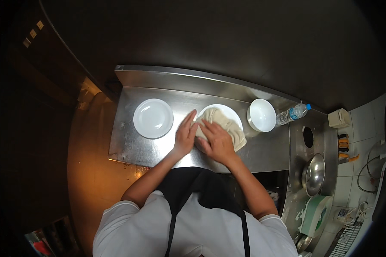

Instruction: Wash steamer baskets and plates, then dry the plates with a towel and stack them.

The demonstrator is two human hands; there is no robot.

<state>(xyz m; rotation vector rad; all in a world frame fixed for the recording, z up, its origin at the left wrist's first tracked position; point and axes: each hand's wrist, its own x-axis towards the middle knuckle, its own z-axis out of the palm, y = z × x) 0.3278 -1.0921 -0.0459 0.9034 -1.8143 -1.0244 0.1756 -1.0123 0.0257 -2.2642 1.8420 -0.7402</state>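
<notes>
Creased beige fabric cloth (232, 132) lies over a round white plate (232, 112) on the stainless-steel table (266, 152), hiding much of it. The cloth's long axis slants from far left to near right. Right hand (219, 142): fingers spread over the cloth; underside hidden, cannot tell whether the grip pinches. Left hand (185, 137): fingers extended beside the plate's left edge; contact and grip cannot be determined.
</notes>
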